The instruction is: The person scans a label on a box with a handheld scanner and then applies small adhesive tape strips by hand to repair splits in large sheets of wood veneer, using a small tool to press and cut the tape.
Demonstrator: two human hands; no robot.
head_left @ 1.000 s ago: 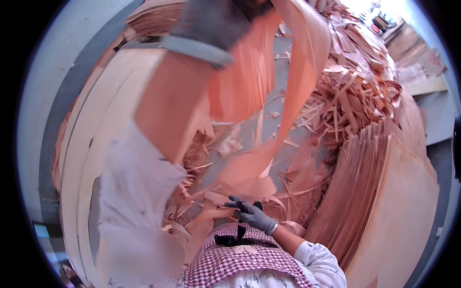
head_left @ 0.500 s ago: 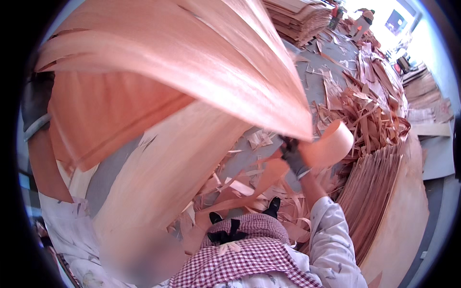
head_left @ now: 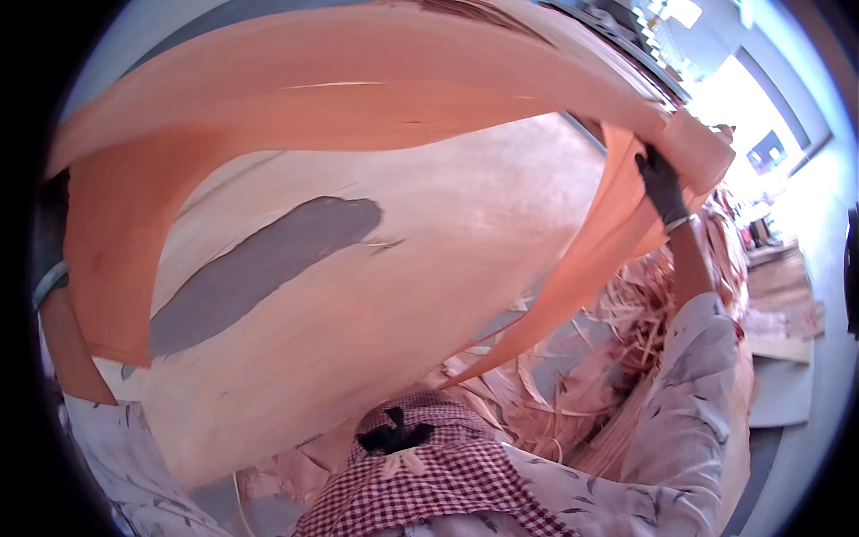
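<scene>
Broad, thin orange-pink wood veneer sheet [head_left: 376, 112] aloft, bowed across the far edge of a large pale wood sheet [head_left: 429, 259]; left end droops over that sheet's left edge, right end past its far right corner. Right hand in dark grey glove [head_left: 663, 188]: fingers grasping the veneer's right end. Left hand in dark glove [head_left: 55, 219]: at the veneer's left end, in rim shadow; finger state cannot be told. Elongated grey patch [head_left: 268, 268] within the pale sheet. Tangled pinkish veneer strips [head_left: 573, 380] beyond its right edge.
</scene>
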